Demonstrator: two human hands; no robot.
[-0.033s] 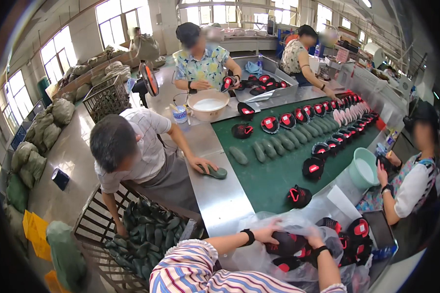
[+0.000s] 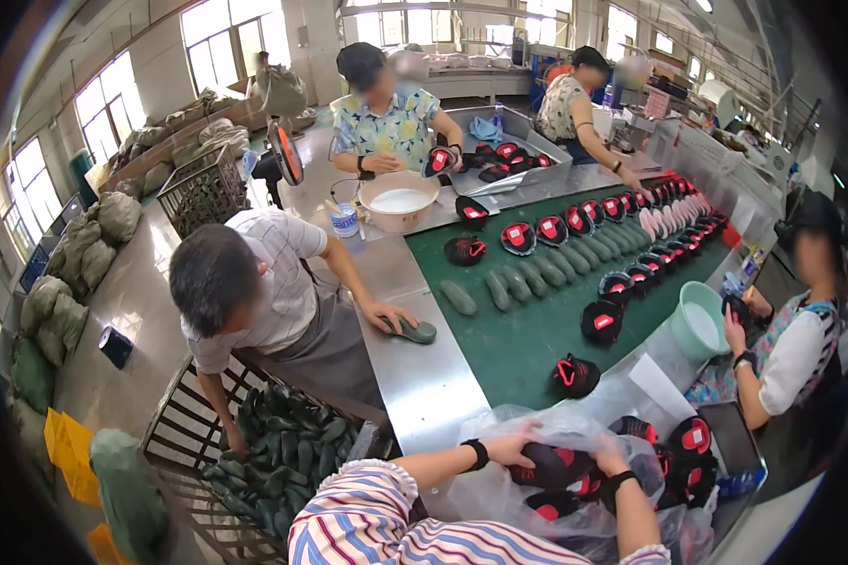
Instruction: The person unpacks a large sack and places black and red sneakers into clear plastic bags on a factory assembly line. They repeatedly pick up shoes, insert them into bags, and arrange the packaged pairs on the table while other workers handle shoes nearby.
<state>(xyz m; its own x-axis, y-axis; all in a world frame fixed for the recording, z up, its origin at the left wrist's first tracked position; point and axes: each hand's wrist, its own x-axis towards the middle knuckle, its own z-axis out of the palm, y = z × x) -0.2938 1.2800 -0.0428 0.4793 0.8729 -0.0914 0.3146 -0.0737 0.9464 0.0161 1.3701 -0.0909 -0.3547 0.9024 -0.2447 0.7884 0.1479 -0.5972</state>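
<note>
A clear plastic bag (image 2: 563, 428) lies crumpled at the near end of the table, with black and red shoe uppers (image 2: 548, 468) inside it. My left hand (image 2: 511, 447) is closed on the bag's left rim, its fingertips partly hidden by the plastic. On the right side of the opening, my right hand (image 2: 611, 460) grips the bag too, fingers partly covered by the film. More black and red uppers (image 2: 694, 437) lie just right of my right hand, partly under plastic. A single upper (image 2: 576, 377) stands on the green belt beyond the bag.
The green belt (image 2: 485, 363) carries rows of uppers, green shoe lasts (image 2: 537, 281) and pink pieces. At left, a co-worker's hand (image 2: 393, 318) rests on a last beside a crate (image 2: 165, 438) of lasts. A pale green basin (image 2: 699, 322) stands near another co-worker at right.
</note>
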